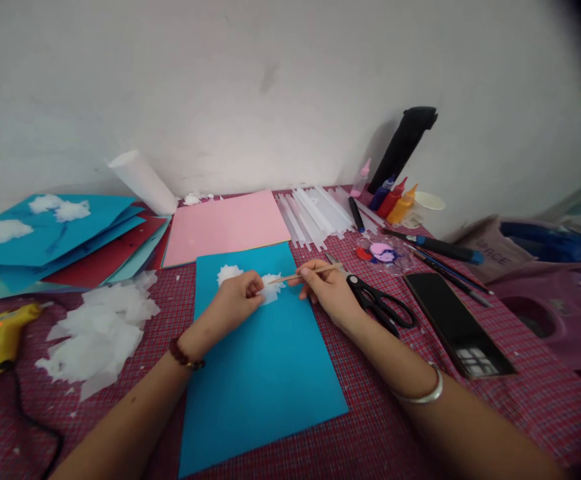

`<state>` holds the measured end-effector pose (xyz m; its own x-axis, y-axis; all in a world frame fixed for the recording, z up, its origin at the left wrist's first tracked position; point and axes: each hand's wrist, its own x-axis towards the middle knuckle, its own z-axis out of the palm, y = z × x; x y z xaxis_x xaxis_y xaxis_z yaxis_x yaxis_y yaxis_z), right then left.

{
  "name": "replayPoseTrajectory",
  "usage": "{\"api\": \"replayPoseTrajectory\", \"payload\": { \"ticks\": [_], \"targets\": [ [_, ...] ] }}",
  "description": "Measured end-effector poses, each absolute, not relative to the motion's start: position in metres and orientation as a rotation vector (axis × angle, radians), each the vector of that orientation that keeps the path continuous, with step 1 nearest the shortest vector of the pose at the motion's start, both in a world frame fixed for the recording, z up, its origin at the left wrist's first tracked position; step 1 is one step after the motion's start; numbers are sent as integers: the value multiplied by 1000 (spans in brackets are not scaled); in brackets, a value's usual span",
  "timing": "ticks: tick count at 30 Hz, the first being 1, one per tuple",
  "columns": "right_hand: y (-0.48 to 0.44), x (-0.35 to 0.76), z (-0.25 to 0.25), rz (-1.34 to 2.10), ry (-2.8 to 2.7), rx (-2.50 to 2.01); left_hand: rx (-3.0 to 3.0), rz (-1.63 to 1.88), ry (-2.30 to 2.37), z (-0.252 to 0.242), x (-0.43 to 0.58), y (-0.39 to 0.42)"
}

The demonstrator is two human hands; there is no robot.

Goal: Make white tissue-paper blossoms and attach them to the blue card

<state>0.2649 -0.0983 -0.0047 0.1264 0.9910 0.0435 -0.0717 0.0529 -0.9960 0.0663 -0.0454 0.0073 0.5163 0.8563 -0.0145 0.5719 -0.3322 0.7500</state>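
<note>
A blue paper sheet (265,360) lies on the red checked tablecloth in front of me. Near its top edge sit white fluffy tissue pieces (230,272). My left hand (238,298) is closed, its fingers pinching and pressing a white tissue piece (273,293) onto the sheet. My right hand (326,287) is closed round a thin wooden stick (300,274), whose tip points left at the tissue between my hands.
Black scissors (378,300) lie right of my right hand, a black phone (458,327) beyond. White tissue scraps (98,330) and a yellow glue gun (0,333) lie left. Pink paper (225,223), white straws (315,213), paint bottles (393,198), and blue sheets (55,233) sit behind.
</note>
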Motion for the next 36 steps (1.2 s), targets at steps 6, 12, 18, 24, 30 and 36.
{"api": "replayPoseTrajectory", "payload": {
  "ticks": [6, 12, 18, 24, 30, 36],
  "targets": [
    [-115, 260, 1, 1086, -1074, -1072, 2040, 548, 1194, -1, 68, -45],
    [-117, 254, -4, 986, -1333, -1172, 2055, 530, 1194, 1, 68, -48],
    [-123, 256, -5, 721, -1643, -1307, 1988, 683, 1204, -5, 63, -45],
    [-132, 249, 5, 398, -2193, -1269, 1990, 702, 1203, -15, 61, -41],
    [-134, 259, 2, 663, -1506, -1261, 2061, 751, 1198, -3, 64, -51],
    [-108, 275, -24, 1186, -878, -1174, 2157, 674, 1190, 22, 53, -62]
  ]
}}
